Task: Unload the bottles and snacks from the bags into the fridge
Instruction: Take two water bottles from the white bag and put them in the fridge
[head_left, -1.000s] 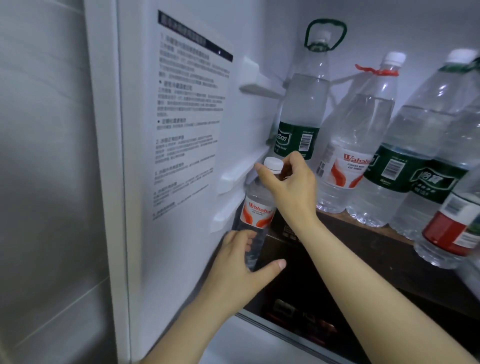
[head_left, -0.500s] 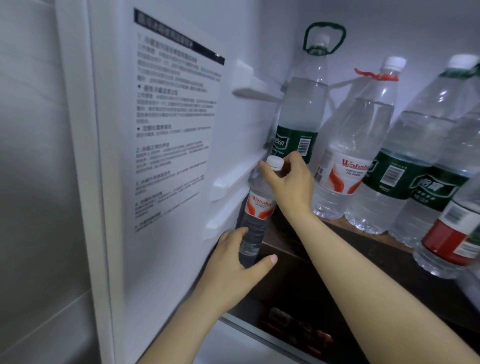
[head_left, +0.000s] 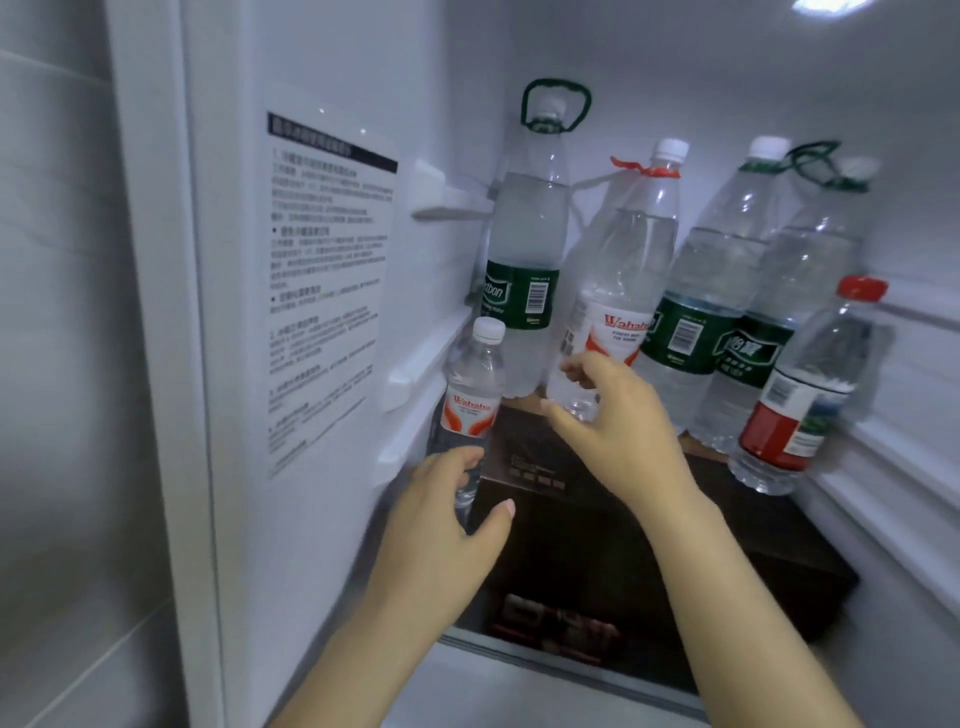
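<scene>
A small clear water bottle (head_left: 472, 384) with a white cap and a red-and-white label stands upright at the fridge's left inner wall, beside a dark brown box (head_left: 597, 545). My left hand (head_left: 441, 530) grips its lower part between thumb and fingers. My right hand (head_left: 623, 431) hovers to the right of it with loosely spread fingers, holding nothing, in front of the base of a large bottle with a red-and-white label (head_left: 628, 260).
Several large water bottles lean on top of the dark box: a green-labelled one with a green handle (head_left: 530, 234), two more green-labelled ones (head_left: 711, 291), and a red-capped one (head_left: 810, 395) at the right. A printed instruction sticker (head_left: 322, 280) and shelf rails line the left wall.
My right hand has let go of the small bottle's cap and moved right and slightly down. My left hand still holds the bottle's lower part. The view has tilted up.
</scene>
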